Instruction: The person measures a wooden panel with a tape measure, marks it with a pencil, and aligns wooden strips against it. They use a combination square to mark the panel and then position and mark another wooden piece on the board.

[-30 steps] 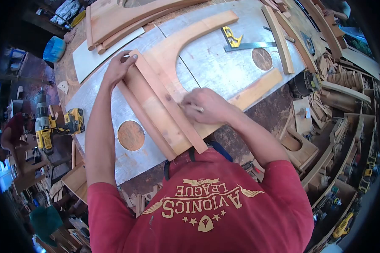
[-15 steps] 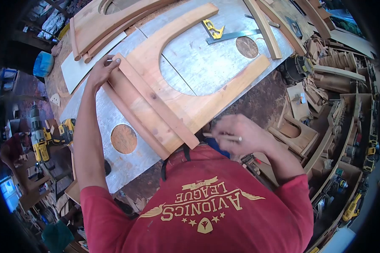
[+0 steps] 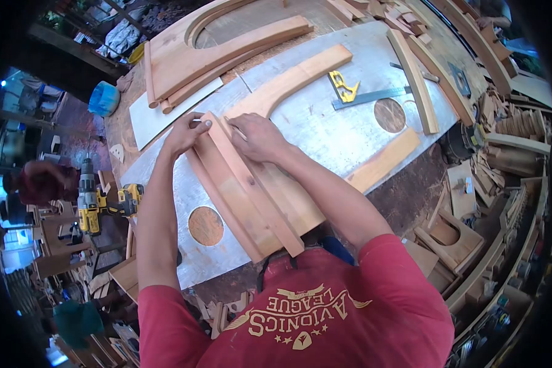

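Note:
My left hand [image 3: 187, 135] grips the far end of a straight wooden strip [image 3: 249, 179], its thumb on top. The strip lies lengthwise over a U-shaped wooden panel [image 3: 310, 69], partly hidden by my right arm. My right hand [image 3: 259, 140] is closed beside the strip's far end, on its right side. A thin, light pencil [image 3: 232, 122] shows a little at its fingers; most of it is hidden. Another wooden strip [image 3: 224, 205] runs along the panel's left edge.
The metal-topped table [image 3: 325, 132] has round holes. On it lie a yellow-handled combination square [image 3: 345, 89] and a wooden bar [image 3: 414, 83]. A second curved panel [image 3: 184, 67] lies at the back left. A yellow drill [image 3: 90, 205] stands left; a person [image 3: 46, 181] is beyond.
My right hand has moved from near my body, with the pencil, up to the strip's far end. My left hand stays on the strip. The view has shifted.

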`<state>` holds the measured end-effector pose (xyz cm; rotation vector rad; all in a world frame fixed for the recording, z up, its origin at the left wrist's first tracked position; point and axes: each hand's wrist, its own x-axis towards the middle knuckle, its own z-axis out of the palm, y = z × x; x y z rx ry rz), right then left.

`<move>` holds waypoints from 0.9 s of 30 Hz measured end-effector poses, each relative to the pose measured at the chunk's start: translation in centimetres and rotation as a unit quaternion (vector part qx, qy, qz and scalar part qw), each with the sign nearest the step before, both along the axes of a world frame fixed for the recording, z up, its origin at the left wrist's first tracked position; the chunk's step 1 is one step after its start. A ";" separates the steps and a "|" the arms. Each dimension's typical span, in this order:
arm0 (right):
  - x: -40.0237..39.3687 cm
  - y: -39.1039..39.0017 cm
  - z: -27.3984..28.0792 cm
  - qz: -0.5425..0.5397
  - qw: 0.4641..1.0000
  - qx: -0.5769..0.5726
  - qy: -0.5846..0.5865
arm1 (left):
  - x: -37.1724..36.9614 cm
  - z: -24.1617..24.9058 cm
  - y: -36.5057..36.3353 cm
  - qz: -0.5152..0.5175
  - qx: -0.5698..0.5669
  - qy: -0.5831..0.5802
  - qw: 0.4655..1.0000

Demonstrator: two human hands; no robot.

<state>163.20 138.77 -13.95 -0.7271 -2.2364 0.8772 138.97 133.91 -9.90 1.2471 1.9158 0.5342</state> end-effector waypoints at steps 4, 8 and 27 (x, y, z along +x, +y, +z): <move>-2.6 1.9 -0.4 0.042 0.997 0.006 -0.058 | -0.3 -0.2 0.0 -0.009 0.007 0.019 1.000; 0.6 0.5 1.2 0.089 0.992 0.023 -0.087 | 0.3 0.6 -0.2 0.000 -0.003 0.034 0.999; 17.2 -20.3 16.6 0.152 0.968 0.050 -0.192 | -2.8 -0.8 2.8 -0.146 0.001 0.150 0.978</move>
